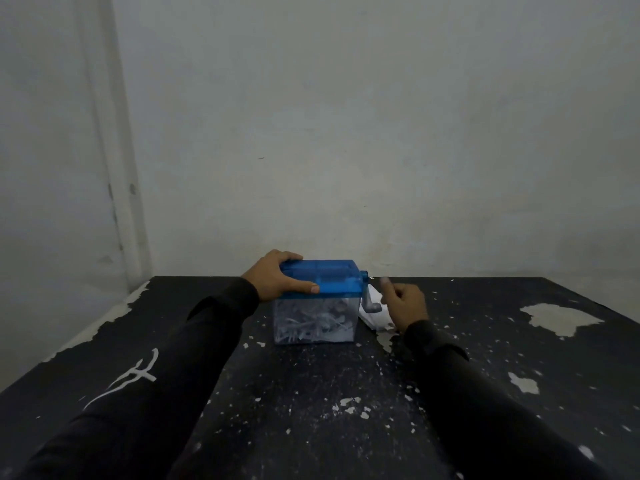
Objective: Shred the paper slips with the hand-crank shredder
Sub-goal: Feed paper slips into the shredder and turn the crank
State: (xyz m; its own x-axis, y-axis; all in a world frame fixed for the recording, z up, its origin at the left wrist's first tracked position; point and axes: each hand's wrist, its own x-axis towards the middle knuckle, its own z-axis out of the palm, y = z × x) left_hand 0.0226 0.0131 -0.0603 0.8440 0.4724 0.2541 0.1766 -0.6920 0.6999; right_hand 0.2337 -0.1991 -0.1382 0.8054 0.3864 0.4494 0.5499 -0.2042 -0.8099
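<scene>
Blue-lidded clear plastic shredder [316,301], boxy, gripped by left hand [277,277]; right hand [405,304] loosely curled, empty, beside grey crank [371,301].

Nothing readable is showing anywhere. The only mark is sitting on the person's black left sleeve [131,375]: a white brush-like squiggle [133,374], nearer the camera than the small hand-crank shredder with its translucent blue plastic lid and clear bin [317,303], and off to its left. It is looking like a logo or signature stroke, but it is not resolving into any letter or number. The shredder itself is showing no label, brand or figure that can be made out.
</scene>
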